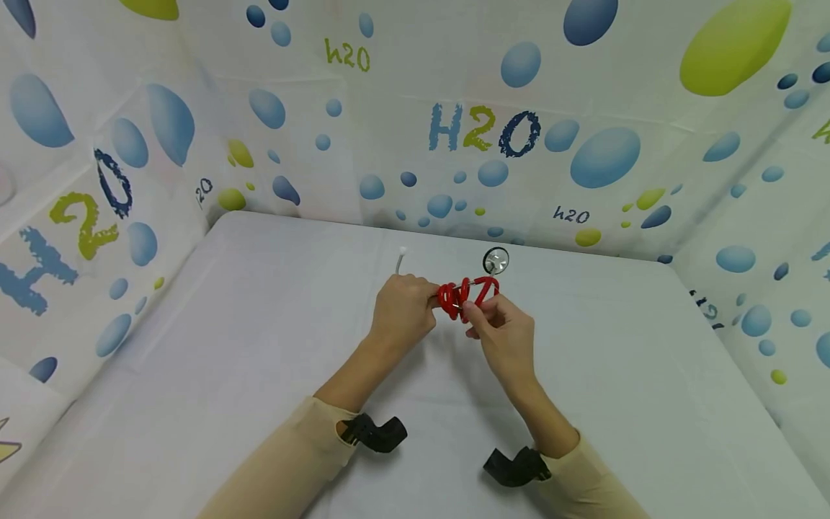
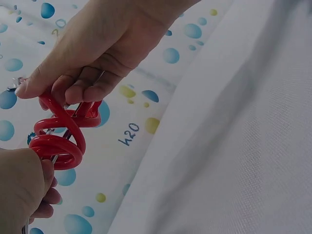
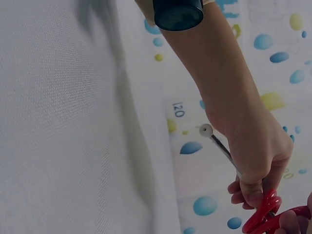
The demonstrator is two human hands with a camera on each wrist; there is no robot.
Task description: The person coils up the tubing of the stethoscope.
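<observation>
The red-tubed stethoscope (image 1: 447, 300) is held aloft, coiled.

The tubing (image 1: 447, 299) was red, the sleeves (image 1: 279, 454) beige, the surface (image 1: 596, 353) white; the white backdrop (image 1: 389, 155) bore blue and lime-green drops and "H2O" lettering.

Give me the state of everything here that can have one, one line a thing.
Left hand, gripping the metal tube
Right hand, pinching the red tubing
Red tubing, looped in coils
Metal tube, partly hidden by the left hand
Ear tip, exposed
Chest piece, outside the coils
White cloth, spread out, faintly creased
</observation>
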